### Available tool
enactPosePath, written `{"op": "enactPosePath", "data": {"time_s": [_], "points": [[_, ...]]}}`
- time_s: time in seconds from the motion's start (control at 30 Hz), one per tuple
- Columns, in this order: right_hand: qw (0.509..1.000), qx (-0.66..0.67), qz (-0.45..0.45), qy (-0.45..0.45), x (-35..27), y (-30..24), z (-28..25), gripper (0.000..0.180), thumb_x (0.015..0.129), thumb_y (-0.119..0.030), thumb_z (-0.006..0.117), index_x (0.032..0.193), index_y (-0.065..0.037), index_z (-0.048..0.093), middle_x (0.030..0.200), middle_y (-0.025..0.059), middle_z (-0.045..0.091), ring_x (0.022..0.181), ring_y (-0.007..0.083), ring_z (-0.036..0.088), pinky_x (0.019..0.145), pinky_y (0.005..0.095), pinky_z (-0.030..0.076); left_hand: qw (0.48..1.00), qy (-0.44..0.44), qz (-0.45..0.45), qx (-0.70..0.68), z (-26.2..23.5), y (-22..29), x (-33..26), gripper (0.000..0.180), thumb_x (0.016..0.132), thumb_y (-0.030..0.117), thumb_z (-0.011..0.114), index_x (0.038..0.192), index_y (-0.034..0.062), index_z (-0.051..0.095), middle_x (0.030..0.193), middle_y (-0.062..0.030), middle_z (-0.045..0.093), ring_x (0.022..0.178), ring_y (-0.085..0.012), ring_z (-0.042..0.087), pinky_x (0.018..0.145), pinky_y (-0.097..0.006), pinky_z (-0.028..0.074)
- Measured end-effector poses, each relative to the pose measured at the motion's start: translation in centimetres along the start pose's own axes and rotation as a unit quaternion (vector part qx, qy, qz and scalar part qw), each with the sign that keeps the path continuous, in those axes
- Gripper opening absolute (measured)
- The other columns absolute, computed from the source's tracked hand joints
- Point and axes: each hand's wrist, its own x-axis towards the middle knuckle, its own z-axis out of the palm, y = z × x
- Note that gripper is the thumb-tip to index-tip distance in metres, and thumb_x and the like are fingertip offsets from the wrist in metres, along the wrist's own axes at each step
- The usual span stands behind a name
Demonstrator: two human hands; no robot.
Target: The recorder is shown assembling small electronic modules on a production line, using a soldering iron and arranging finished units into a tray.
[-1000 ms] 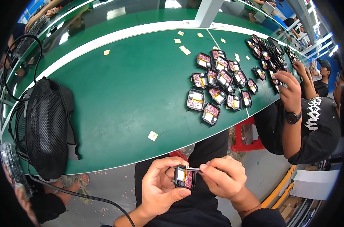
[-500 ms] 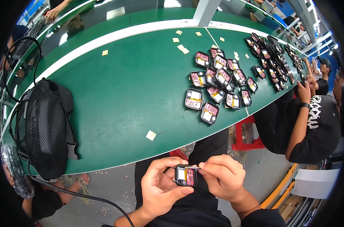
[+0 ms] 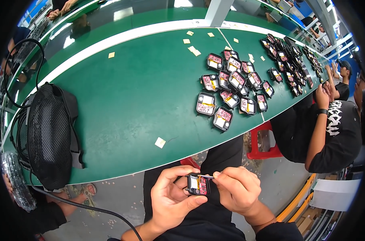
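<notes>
Black casing [image 3: 198,185] open-faced, red circuit board and white cell showing; left hand [image 3: 172,199] cradles it, right hand [image 3: 238,189] pinches thin tool [image 3: 206,176] at its top edge.

Both hands meet at the lower middle of the frame: left hand [image 3: 172,199] cupped, thumb and fingers curled; right hand [image 3: 238,193] in a pinching grip, forearms entering from below.

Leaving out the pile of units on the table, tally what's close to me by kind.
Black device in left hand: 1
Black mesh bag: 1
Red stool: 1
Nearest paper slip: 1
Total: 4
</notes>
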Motion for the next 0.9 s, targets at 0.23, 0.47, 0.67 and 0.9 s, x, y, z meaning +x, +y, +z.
{"op": "enactPosePath", "data": {"time_s": [0.23,0.47,0.67,0.9], "points": [[1.000,-0.011,0.016,-0.005,-0.1,-0.4,0.0,0.027,0.070,0.007,0.086,0.093,0.000,0.073,0.082,0.0092,0.067,0.058,0.0216,0.063,0.050,0.0307,0.050,1.000,0.002,0.008,0.014,0.3,-0.1,0.0,0.065,0.083,-0.013,0.083,0.139,-0.0021,0.050,0.143,-0.0212,0.051,0.129,-0.0262,0.061,0.102,-0.038,0.061],[1.000,-0.018,0.021,-0.014,0.0,-0.5,0.0,0.027,0.070,0.008,0.085,0.093,0.000,0.073,0.083,0.0095,0.067,0.058,0.0216,0.064,0.051,0.0312,0.050,0.997,0.015,0.049,0.055,0.5,-0.2,0.5,0.062,0.082,-0.012,0.084,0.136,-0.0028,0.054,0.146,-0.0206,0.048,0.133,-0.0296,0.059,0.104,-0.042,0.062],[1.000,-0.023,0.015,-0.012,0.1,0.0,-0.2,0.027,0.071,0.008,0.085,0.093,-0.001,0.073,0.083,0.0091,0.067,0.058,0.0212,0.063,0.051,0.0307,0.049,0.998,-0.001,0.034,0.058,0.4,0.0,0.7,0.064,0.083,-0.012,0.084,0.138,-0.0029,0.054,0.149,-0.0204,0.047,0.135,-0.0305,0.057,0.106,-0.042,0.060],[1.000,0.007,0.028,0.008,0.2,0.6,-0.3,0.029,0.070,0.007,0.085,0.095,-0.001,0.074,0.085,0.0081,0.067,0.059,0.0201,0.062,0.051,0.0304,0.049,0.999,-0.001,0.031,0.037,0.5,-0.5,1.0,0.064,0.083,-0.012,0.084,0.139,-0.0020,0.054,0.149,-0.0201,0.046,0.135,-0.0294,0.057,0.105,-0.041,0.059]]}}
